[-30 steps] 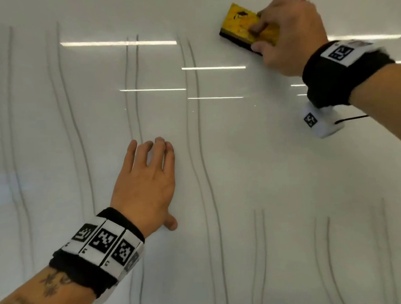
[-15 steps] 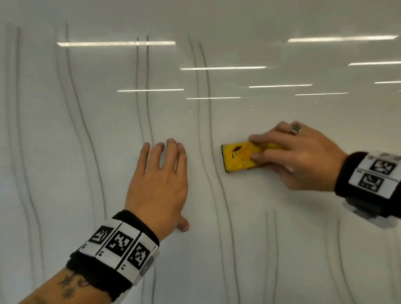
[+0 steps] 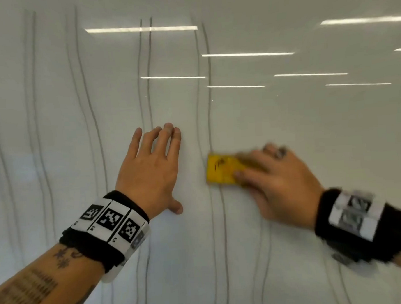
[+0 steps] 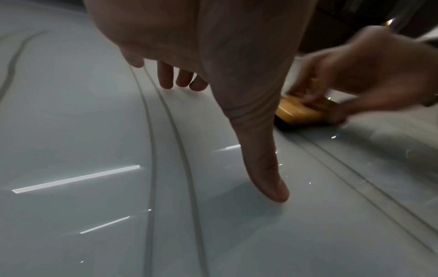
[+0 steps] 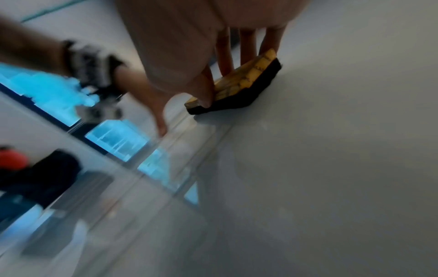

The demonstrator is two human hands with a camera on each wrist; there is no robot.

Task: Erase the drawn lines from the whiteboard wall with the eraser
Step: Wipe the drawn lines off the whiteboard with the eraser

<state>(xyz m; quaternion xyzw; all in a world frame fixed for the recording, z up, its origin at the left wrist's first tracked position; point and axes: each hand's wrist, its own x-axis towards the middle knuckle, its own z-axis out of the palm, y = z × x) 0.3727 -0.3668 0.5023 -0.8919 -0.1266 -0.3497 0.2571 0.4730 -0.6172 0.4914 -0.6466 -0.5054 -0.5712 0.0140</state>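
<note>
The yellow eraser (image 3: 220,171) with a black felt underside lies flat against the whiteboard wall (image 3: 287,123), held by my right hand (image 3: 276,182), whose fingers and thumb grip it. It sits on a pair of wavy grey drawn lines (image 3: 206,92) just right of centre; its image is blurred by motion. My left hand (image 3: 151,171) rests flat on the wall to the eraser's left, fingers straight, covering part of another pair of lines (image 3: 146,73). The left wrist view shows the eraser (image 4: 301,114) beyond my thumb (image 4: 263,165). The right wrist view shows the eraser (image 5: 239,86) under my fingers.
More pairs of grey vertical lines run down the wall at the left (image 3: 35,115) and lower right (image 3: 262,253). The upper right of the wall carries only ceiling-light reflections (image 3: 247,54). The right wrist view shows blurred blue windows (image 5: 116,138) reflected in the wall.
My right hand swept the eraser from the wall's top down to mid-height, then leftward onto the line pair right of centre. My left hand stayed flat on the wall.
</note>
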